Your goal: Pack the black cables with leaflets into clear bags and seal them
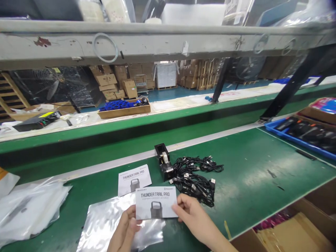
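Between my two hands is a white printed manual (168,195) reading "THUNDER TRAIL PRO", with a picture of a speaker on it. My left hand (126,225) pinches its lower left edge, and my right hand (190,213) pinches its right edge. Under and behind it on the green table lies a clear plastic bag (102,220). A second manual (126,180) of the same print rests just beyond, partly covered by the held one. Right of that stands a black tape dispenser (163,162), beside a pile of black USB cables (195,180).
Clear plastic bags (34,210) are stacked at the left. A blue tray (315,140) of black items sits at the right end. Cardboard boxes (296,231) stand below the table's right edge. A ledge behind bears a carton (126,111) of blue parts; a shelf beam (157,43) crosses above.
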Demonstrator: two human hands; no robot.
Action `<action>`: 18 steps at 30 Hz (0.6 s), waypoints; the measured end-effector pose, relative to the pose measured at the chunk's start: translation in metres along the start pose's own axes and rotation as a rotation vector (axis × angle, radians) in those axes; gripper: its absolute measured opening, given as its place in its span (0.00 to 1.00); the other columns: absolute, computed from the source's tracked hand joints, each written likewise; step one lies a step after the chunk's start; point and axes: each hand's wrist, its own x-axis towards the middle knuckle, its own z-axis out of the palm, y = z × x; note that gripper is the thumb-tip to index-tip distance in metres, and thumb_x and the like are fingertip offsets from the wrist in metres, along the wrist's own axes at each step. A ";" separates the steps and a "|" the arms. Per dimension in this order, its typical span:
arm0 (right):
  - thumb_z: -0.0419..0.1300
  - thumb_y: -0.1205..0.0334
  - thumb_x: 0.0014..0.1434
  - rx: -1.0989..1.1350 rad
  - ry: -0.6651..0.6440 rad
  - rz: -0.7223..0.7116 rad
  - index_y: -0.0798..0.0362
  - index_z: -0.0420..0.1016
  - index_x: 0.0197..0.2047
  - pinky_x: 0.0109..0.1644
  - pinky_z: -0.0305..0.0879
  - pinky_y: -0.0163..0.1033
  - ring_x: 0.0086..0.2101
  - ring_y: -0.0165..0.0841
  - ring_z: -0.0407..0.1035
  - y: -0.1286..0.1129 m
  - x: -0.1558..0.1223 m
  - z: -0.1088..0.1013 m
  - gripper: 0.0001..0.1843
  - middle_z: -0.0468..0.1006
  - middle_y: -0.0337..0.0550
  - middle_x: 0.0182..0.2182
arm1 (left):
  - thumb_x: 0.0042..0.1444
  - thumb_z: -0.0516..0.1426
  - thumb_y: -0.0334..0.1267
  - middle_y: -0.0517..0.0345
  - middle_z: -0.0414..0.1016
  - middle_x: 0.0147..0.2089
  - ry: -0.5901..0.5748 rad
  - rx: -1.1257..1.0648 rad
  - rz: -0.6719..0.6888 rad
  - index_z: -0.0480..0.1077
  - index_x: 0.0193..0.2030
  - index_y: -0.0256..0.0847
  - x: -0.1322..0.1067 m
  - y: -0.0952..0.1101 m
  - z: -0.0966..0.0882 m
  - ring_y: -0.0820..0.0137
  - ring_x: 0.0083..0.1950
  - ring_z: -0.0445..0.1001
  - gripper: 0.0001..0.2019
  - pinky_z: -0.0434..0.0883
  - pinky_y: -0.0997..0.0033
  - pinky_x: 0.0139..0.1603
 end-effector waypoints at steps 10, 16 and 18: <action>0.53 0.63 0.53 -0.071 0.006 -0.229 0.53 0.63 0.25 0.45 0.63 0.39 0.43 0.36 0.67 -0.006 0.038 0.007 0.07 0.71 0.46 0.44 | 0.40 0.58 0.55 0.55 0.67 0.41 0.086 0.073 0.085 0.56 0.51 0.43 0.004 -0.008 0.005 0.67 0.36 0.72 0.33 0.71 0.66 0.39; 0.52 0.60 0.54 -0.175 0.077 -0.128 0.52 0.63 0.25 0.30 0.60 0.33 0.25 0.29 0.63 -0.016 0.022 -0.005 0.08 0.67 0.36 0.22 | 0.42 0.56 0.55 0.55 0.66 0.37 0.119 0.293 0.195 0.61 0.42 0.41 0.006 -0.004 -0.001 0.67 0.32 0.70 0.24 0.70 0.63 0.35; 0.52 0.59 0.54 -0.244 0.111 -0.107 0.52 0.63 0.25 0.28 0.57 0.32 0.24 0.29 0.61 -0.015 0.008 -0.013 0.09 0.66 0.35 0.21 | 0.45 0.55 0.54 0.56 0.65 0.36 0.067 0.472 0.276 0.65 0.34 0.43 0.006 -0.002 -0.003 0.67 0.31 0.69 0.17 0.69 0.63 0.35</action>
